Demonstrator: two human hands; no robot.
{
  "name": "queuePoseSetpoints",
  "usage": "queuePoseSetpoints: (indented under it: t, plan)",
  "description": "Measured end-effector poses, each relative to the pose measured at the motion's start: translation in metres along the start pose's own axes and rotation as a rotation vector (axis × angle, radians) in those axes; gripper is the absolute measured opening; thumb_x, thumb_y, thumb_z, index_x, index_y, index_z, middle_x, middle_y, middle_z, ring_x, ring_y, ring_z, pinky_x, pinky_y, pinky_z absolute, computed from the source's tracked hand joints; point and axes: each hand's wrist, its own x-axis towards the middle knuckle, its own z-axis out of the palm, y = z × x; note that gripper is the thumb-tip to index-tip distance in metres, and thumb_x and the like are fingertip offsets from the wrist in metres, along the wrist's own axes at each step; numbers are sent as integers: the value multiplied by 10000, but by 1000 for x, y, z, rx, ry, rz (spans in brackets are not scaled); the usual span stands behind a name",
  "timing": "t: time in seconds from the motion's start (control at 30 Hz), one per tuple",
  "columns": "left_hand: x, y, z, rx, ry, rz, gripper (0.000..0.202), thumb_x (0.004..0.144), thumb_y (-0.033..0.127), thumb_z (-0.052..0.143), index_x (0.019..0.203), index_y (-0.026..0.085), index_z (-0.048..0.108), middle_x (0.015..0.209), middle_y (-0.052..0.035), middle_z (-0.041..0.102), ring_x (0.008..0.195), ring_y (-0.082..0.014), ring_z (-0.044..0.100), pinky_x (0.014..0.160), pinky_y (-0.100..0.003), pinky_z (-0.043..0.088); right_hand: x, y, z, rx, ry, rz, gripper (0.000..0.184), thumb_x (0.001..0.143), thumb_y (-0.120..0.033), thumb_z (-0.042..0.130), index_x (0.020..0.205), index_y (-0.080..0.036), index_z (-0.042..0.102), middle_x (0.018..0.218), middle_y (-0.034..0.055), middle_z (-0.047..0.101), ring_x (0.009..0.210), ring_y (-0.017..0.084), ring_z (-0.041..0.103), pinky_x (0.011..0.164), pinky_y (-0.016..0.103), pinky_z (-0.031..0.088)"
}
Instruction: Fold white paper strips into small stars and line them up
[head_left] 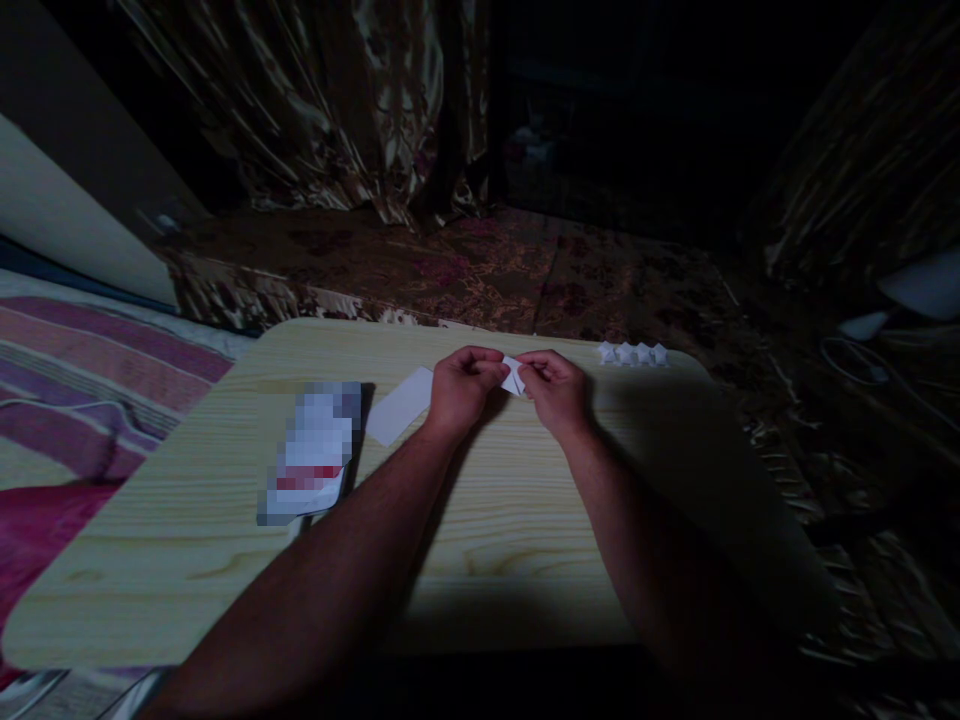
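Between my two hands, above the far part of the wooden table (pixel 517 520), is a small folded piece of white paper (pixel 513 376). My left hand (pixel 466 388) pinches its left side between thumb and fingers. On the other side, my right hand (pixel 553 388) is closed on the paper's right edge. A flat white sheet of paper (pixel 400 407) lies just left of my left hand. To the right, several small white folded paper stars (pixel 634 354) stand in a row near the table's far edge.
A pixelated device with a screen (pixel 315 450), likely a phone, lies on the table's left side. A striped bedspread (pixel 90 380) borders the table on the left. Beyond the far edge hang patterned curtains (pixel 390 100). A pale lamp-like object (pixel 922 290) is at right.
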Motion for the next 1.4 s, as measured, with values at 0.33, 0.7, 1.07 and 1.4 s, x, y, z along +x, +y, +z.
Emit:
queuePoseSetpoints:
  t: [0.33, 0.7, 1.07, 1.4]
  plan:
    - [-1, 1, 1, -2, 23, 4, 302, 589, 294, 816, 820, 142, 692, 644, -9, 651, 544, -98, 537, 548, -230, 426, 0, 1, -1, -9, -12, 21, 185, 738, -340, 639, 833, -193, 698, 727, 11, 683, 588, 120, 588, 510, 222, 443]
    - [-1, 0, 1, 0, -6, 29, 282, 608, 292, 795, 813, 140, 675, 621, 4, 628, 535, -95, 527, 550, -229, 426, 0, 3, 1, -43, 10, 18, 173, 729, -310, 645, 820, -184, 721, 725, 20, 703, 609, 136, 610, 522, 229, 452]
    - [-1, 2, 1, 20, -3, 36, 245, 605, 264, 773, 785, 150, 653, 629, 10, 622, 526, -91, 522, 533, -222, 414, -2, 0, 2, -21, -3, 36, 162, 710, -308, 659, 803, -184, 706, 717, 24, 702, 590, 136, 600, 522, 239, 448]
    - [-3, 3, 1, 18, -17, 46, 243, 617, 264, 768, 803, 162, 649, 674, 3, 637, 550, -94, 536, 539, -222, 422, 0, -11, -2, 56, -90, 187, 157, 663, -311, 686, 713, -171, 635, 550, -29, 594, 468, 88, 478, 452, 216, 362]
